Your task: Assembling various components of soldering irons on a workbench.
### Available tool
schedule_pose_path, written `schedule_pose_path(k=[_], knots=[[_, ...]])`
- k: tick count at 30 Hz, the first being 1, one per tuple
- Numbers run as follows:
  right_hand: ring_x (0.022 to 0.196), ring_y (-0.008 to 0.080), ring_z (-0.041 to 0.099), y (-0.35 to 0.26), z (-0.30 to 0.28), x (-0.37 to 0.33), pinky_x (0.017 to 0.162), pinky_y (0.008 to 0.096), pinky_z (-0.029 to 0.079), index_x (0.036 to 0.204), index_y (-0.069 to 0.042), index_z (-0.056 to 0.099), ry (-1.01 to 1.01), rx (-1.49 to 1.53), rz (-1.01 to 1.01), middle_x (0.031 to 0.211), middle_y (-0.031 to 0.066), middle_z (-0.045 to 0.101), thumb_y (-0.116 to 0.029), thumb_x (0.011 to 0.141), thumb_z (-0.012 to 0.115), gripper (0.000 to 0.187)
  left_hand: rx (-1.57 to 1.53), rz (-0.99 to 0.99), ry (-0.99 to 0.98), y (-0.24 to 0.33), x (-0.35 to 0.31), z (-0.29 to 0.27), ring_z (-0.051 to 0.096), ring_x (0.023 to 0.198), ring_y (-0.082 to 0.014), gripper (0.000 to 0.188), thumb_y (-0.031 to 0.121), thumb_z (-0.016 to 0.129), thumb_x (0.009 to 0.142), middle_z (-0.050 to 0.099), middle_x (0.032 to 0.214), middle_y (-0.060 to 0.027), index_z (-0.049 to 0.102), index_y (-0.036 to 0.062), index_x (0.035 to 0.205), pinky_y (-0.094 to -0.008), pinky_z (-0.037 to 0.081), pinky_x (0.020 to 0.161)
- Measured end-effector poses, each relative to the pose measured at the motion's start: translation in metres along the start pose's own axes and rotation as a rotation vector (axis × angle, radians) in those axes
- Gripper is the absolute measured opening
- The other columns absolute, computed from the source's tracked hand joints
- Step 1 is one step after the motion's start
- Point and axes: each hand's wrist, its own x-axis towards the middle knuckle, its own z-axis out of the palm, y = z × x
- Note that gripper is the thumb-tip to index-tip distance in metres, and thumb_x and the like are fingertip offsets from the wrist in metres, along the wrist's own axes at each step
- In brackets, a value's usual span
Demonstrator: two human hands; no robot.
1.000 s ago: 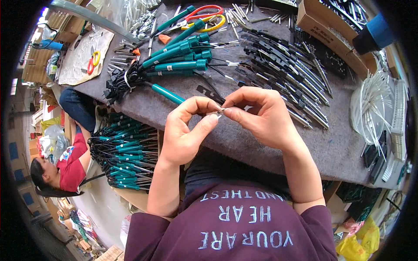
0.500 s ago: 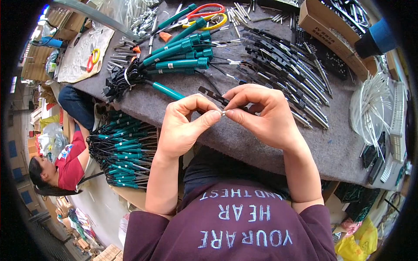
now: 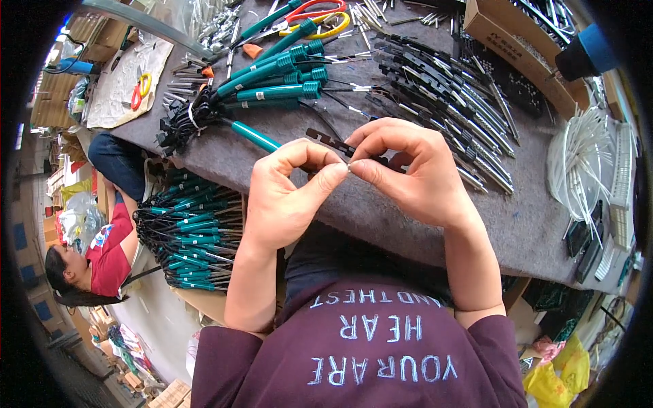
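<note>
My left hand (image 3: 289, 194) and my right hand (image 3: 411, 170) meet above the table's near edge, each closed in a thumb-and-finger pinch. Between their fingertips is a tiny pale piece (image 3: 349, 167), mostly covered, too small to name. A dark notched strip (image 3: 328, 139) runs behind my right fingers; whether they hold it is hidden. Just beyond my left hand lies a teal handle (image 3: 254, 135), its near end covered by that hand. Farther off is a bundle of teal handles (image 3: 272, 78) with black cords. Metal rods with dark notched strips (image 3: 452, 102) are piled beyond my right hand.
Red and yellow-handled scissors (image 3: 316, 17) lie at the back. A cardboard box (image 3: 503, 47), a blue tool (image 3: 592, 53) and white cable ties (image 3: 580, 163) stand right. More teal handles (image 3: 190, 234) are stacked below the table's left edge. A seated person (image 3: 109, 262) is at far left.
Both hands have risen slightly, still pinched together. The pale piece is more covered by the fingertips now. The view has shifted a little.
</note>
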Motion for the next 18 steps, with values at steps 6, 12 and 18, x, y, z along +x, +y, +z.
schedule_pose_path(k=[6,12,18], knots=[[0.082,0.0053,0.062,0.011,0.001,-0.001,0.062,0.0191,0.045,0.09,-0.003,0.071,0.053,-0.052,-0.07,0.105,0.0021,0.07,-0.008,0.087,0.076,0.008,0.077,-0.011,0.007,-0.001,0.0,-0.005,0.063,0.083,-0.0099,0.006,0.003,0.074,0.089,0.069,0.086,-0.0037,0.07,-0.0022,0.09,-0.0256,0.05,0.076],[0.081,0.0043,0.061,0.011,0.0,-0.001,0.06,0.0189,0.044,0.09,-0.003,0.071,0.026,-0.054,-0.094,0.105,0.0025,0.07,-0.007,0.086,0.075,0.007,0.38,0.259,-0.005,0.005,0.004,0.001,0.062,0.073,-0.0139,0.007,0.002,0.074,0.087,0.065,0.08,-0.0058,0.069,-0.0022,0.091,-0.0288,0.047,0.066],[0.079,0.0036,0.06,0.011,-0.001,-0.002,0.059,0.0183,0.043,0.09,-0.003,0.072,0.033,-0.039,-0.08,0.104,0.0026,0.07,-0.007,0.087,0.074,0.005,0.413,0.292,0.074,0.01,0.0,0.008,0.061,0.069,-0.0155,0.007,0.002,0.073,0.087,0.064,0.081,-0.0063,0.067,-0.0003,0.09,-0.0279,0.045,0.061]])
